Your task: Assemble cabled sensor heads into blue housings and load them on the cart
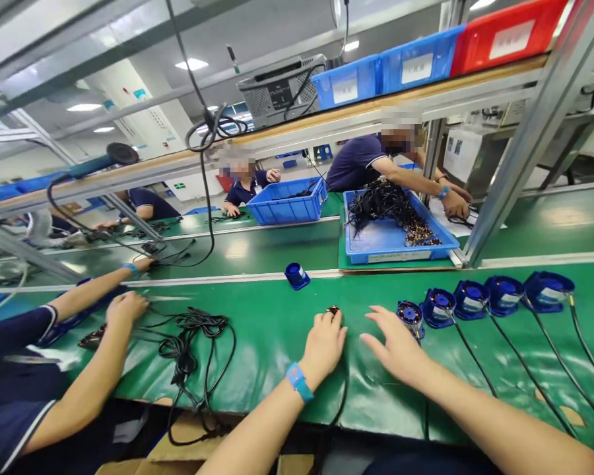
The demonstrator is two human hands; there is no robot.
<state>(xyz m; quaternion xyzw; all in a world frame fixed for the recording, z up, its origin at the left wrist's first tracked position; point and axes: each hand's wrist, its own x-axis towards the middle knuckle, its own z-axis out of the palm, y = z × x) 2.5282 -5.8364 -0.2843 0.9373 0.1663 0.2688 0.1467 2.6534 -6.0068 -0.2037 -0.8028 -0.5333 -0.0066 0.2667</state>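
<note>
My left hand [325, 342], with a blue wristband, is closed over a small dark part with copper-coloured spots [333, 309]; most of it lies under my fingers. A black cable [345, 389] runs from beneath this hand toward the table's front edge. My right hand [393, 343] hovers with thumb and fingers apart and nothing in them. Just beyond its fingertips stands a round blue fan-like housing [410, 316] with a dark, copper-spotted inside. Ahead of my left hand sits another blue housing [297, 276], with no cable visible on it.
More blue housings with black cables [470, 297] line the right side. A co-worker's hand [127, 309] works at the left, beside a heap of black cables [193, 336]. Beyond the rail, a blue tray [400, 254] holds cabled parts. A metal post [529, 138] rises at right.
</note>
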